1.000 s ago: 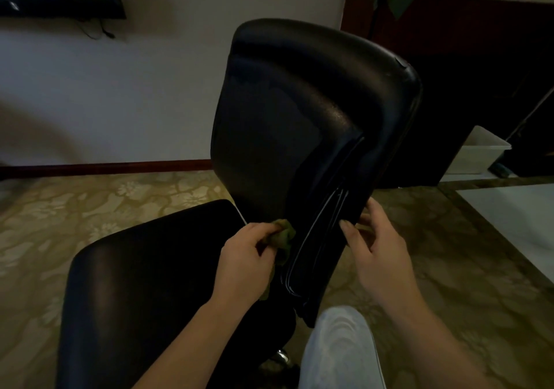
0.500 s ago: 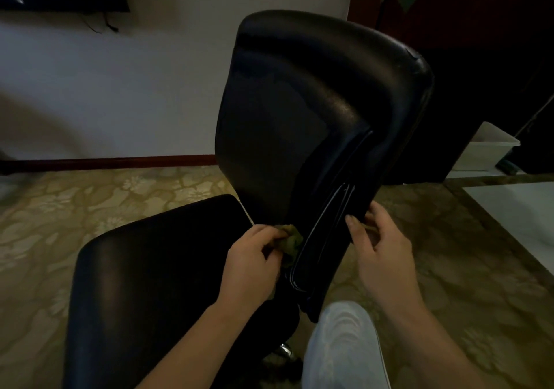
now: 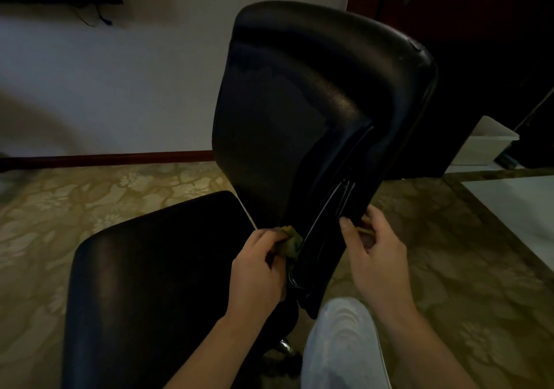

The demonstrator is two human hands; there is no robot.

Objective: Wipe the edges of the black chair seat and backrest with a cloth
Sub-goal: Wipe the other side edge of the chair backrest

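My left hand [image 3: 257, 265] is bunched around the olive-green cloth [image 3: 291, 241], fingers curled tight on it, pressing it against the lower near edge of the black backrest [image 3: 299, 104] just where that meets the rear of the seat [image 3: 156, 268]. Only a small wad of the cloth shows past my knuckles; the rest is buried in my fist, and I cannot tell how much of it touches the seat rather than the backrest. My right hand [image 3: 374, 256] clamps the other side of the same lower edge, thumb laid on the ribbed rim facing me, fingers wrapped behind where the chair hides their tips. The room is dim, so the seams and the glossy trim lines on the backrest merge into shadow, and the chair's base is lost beneath the seat apart from one small glint of metal. My pale trouser knee [image 3: 341, 343] is cut off at the bottom edge. A white bin [image 3: 485, 143] sits on the patterned floor [image 3: 75, 197] beyond, half hidden by the backrest.
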